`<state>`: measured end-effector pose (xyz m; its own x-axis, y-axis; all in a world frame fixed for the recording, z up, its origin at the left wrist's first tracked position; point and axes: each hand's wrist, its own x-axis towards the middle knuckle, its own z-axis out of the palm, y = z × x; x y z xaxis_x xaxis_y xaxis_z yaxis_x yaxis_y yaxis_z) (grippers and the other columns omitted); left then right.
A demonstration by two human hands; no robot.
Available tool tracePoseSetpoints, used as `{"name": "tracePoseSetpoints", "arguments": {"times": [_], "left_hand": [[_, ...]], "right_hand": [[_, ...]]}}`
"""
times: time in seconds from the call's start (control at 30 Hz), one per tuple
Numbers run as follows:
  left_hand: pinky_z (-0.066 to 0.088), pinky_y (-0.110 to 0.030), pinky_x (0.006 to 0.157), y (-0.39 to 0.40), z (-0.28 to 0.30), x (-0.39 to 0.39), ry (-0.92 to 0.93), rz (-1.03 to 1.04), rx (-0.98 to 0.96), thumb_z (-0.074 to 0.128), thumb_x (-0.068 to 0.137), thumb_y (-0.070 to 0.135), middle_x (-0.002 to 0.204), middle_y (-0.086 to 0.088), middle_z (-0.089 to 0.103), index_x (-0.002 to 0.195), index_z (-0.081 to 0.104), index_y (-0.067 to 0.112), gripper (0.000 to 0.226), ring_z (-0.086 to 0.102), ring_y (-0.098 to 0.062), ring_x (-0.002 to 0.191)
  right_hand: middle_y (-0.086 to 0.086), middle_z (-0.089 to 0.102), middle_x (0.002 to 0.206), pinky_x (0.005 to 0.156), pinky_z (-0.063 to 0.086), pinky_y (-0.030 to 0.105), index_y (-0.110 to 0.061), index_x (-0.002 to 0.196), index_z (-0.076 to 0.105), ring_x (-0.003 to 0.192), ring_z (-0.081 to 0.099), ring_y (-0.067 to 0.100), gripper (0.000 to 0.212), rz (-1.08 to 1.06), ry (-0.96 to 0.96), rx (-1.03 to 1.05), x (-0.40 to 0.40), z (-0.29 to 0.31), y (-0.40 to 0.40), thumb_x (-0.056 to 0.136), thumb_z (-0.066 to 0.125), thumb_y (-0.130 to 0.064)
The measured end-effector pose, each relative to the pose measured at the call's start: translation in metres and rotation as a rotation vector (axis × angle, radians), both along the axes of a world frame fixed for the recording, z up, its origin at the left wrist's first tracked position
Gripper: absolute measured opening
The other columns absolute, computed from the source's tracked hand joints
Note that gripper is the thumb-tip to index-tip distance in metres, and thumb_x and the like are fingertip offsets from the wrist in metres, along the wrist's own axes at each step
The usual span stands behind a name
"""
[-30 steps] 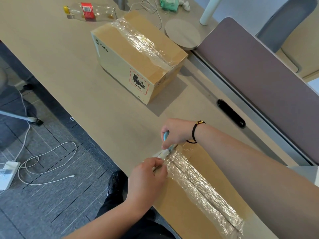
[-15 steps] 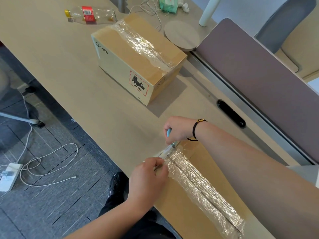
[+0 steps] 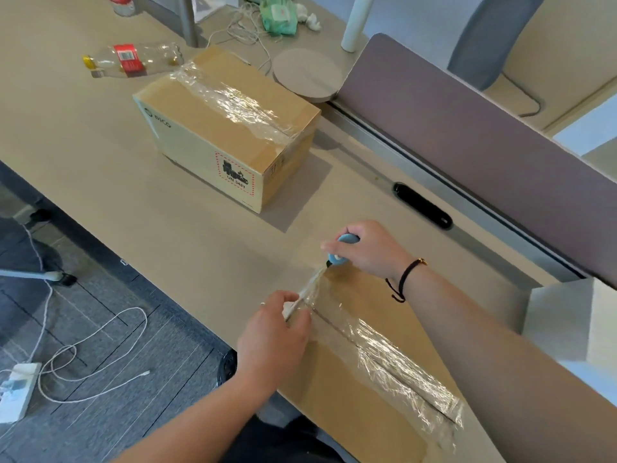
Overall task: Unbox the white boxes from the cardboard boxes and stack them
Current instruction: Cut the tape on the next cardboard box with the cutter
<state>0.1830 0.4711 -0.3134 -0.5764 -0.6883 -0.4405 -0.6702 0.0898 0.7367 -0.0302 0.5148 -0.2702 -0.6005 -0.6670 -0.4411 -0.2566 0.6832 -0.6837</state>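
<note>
Head view: my left hand (image 3: 273, 339) pinches the tape (image 3: 384, 349) taut while my right hand (image 3: 364, 248) grips the cutter (image 3: 337, 259); next, slice along the near cardboard box's (image 3: 367, 412) seam.

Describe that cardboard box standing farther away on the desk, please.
The far cardboard box is plain brown and rectangular, standing flat on the pale desk, apart from both hands. Wrinkled clear tape runs along its closed top seam. Its light side bears a small logo and a red dashed label. An empty plastic bottle lies just behind it.
</note>
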Motion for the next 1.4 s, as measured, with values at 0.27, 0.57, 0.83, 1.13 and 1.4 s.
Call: {"name": "tracePoseSetpoints", "arguments": {"times": [0.27,0.57,0.83,1.13,1.4], "left_hand": [[0.013,-0.041,0.123,0.029,0.003,-0.032,-0.039,-0.494,-0.425,0.048,0.097,0.044,0.166,0.002,0.009,0.157,0.017,0.025,0.070,0.008,-0.022,0.152],[-0.012,-0.042,0.122,0.119,-0.002,-0.061,0.012,-1.118,-0.647,0.034,0.100,0.049,0.167,0.001,-0.011,0.157,0.012,0.030,0.064,-0.015,-0.020,0.152],[-0.011,-0.047,0.122,0.190,-0.015,-0.073,-0.002,-1.270,-0.739,0.023,0.101,0.053,0.168,-0.001,-0.003,0.157,0.010,0.033,0.061,-0.013,-0.023,0.153],[-0.007,-0.049,0.123,0.197,-0.021,-0.074,-0.051,-1.241,-0.810,0.018,0.097,0.057,0.166,0.007,-0.014,0.157,-0.001,0.038,0.066,-0.022,-0.015,0.151],[-0.006,-0.047,0.124,0.199,-0.023,-0.077,-0.027,-1.195,-0.811,0.022,0.098,0.056,0.166,0.010,-0.012,0.157,0.003,0.039,0.064,-0.021,-0.012,0.151]], "right_hand": [[0.000,0.066,0.069,0.054,0.044,0.025,-0.014,0.072,0.070,0.063,0.052,0.014,0.023,-0.604,-0.254,-0.198,0.028,-0.012,0.127,0.080,0.082,-0.031],[0.005,0.063,0.071,0.056,0.047,0.029,-0.006,0.087,0.067,0.054,0.051,0.016,0.024,-1.301,-0.508,-0.586,0.083,-0.023,0.298,0.084,0.077,-0.028],[0.022,0.065,0.097,0.064,0.063,0.030,0.005,0.110,0.062,0.077,0.068,0.030,0.018,-1.665,-0.720,-0.671,0.157,-0.109,0.382,0.093,0.064,0.000],[0.013,0.067,0.081,0.046,0.053,0.028,-0.003,0.094,0.066,0.062,0.064,0.025,0.007,-1.550,-0.604,-0.272,0.185,-0.159,0.372,0.089,0.071,-0.004],[0.002,0.071,0.070,0.072,0.060,0.044,-0.016,0.072,0.065,0.069,0.070,0.026,0.022,-1.356,-0.339,-0.004,0.188,-0.174,0.378,0.073,0.077,-0.035]]}}
